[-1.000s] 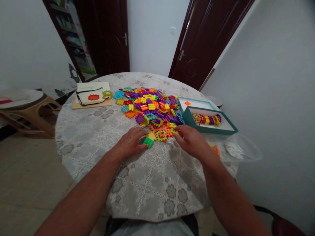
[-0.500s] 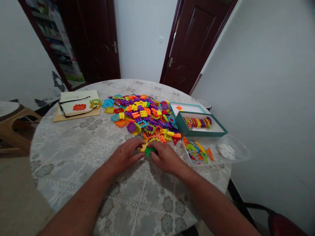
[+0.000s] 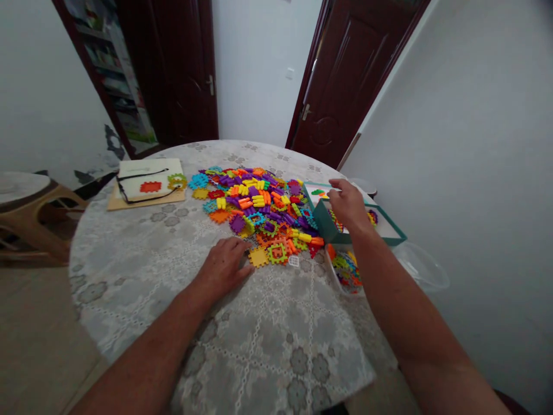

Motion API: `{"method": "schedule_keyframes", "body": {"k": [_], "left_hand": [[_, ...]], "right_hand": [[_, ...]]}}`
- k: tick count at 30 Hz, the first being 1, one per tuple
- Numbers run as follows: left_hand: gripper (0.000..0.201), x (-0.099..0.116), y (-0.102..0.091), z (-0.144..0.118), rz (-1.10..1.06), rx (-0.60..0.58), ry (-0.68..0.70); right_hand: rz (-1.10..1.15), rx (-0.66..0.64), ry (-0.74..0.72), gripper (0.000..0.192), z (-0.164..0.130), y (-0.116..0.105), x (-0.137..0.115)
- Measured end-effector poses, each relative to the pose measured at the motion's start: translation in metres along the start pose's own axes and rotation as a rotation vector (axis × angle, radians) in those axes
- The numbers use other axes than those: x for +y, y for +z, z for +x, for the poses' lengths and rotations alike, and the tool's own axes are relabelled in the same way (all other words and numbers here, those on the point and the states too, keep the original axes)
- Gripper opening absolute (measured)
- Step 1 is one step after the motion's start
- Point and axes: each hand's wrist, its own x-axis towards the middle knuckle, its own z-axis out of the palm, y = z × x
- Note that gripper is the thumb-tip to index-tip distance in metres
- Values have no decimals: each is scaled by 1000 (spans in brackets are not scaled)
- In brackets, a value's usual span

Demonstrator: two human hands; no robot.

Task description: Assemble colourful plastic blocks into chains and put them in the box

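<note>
My left hand point(image 3: 224, 262) rests on the tablecloth with thumb and fingers apart, holding nothing. Its fingertips are at the left edge of a yellow square building piece point(image 3: 258, 257) with toothed edges. Beside that lies a lime-green square frame piece point(image 3: 277, 252). My right hand point(image 3: 348, 202) reaches over the teal box point(image 3: 327, 229), thumb and index finger apart. Just left of its fingertips, a green piece point(image 3: 318, 192) lies in the white-lined teal lid point(image 3: 309, 187) near an orange one. My right hand partly hides the colourful beaded-looking row in the box.
A large heap of colourful plastic pieces point(image 3: 259, 202) covers the table's middle. A clear plastic tray point(image 3: 330, 271) with small pieces stands at the right, partly behind my right arm. Black-framed glasses point(image 3: 123, 193) and two toothed pieces lie on a pale board point(image 3: 149, 167) at the left.
My right hand has moved away from my left, up and right to the teal lid, and the green piece now lies there. My left hand has stayed near the yellow piece.
</note>
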Motion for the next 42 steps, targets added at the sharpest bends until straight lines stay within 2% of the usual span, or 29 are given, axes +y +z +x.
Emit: {"method": "schedule_keyframes", "body": {"k": [3,5,7,10,13,18,24,26,30,31,34,37,42], "left_hand": [[42,3,-1,1,2,-30,14],[39,3,-1,2,-4,-47,33],[39,3,1,3,-12,-50,48],[41,2,5,2,-39,-34,60],[46,1,8,1,-90,-8,77],[49,4,9,0,-181,11,79],[22,13,-2,1,-299,-5,70],[22,15,-4,1,-338,-13,41],[52,15,-2,0,-429,-50,16],[53,15,-2,0,-434,-56,27],[33,15,-4,1,-409,-75,74],[17,17,-7,1,-393,-86,71],[21,17,-6,1,-405,-74,10]], "right_hand": [[-52,-199,-106,34,-40,5,-24],[-76,-382,-183,29,-72,14,-40],[-91,-508,-217,30,-101,26,-53],[-124,-556,-185,42,-134,44,-63],[-129,-573,-158,51,-150,57,-63],[86,-460,-156,51,-157,68,-49],[244,-350,-132,30,-152,65,-41],[261,-332,-117,29,-152,63,-43],[305,-443,-194,32,-159,61,-55],[320,-492,-234,32,-161,60,-58],[384,-629,-342,33,-164,54,-68],[441,-693,-386,40,-162,46,-71],[474,-746,-451,64,-163,41,-71]]}}
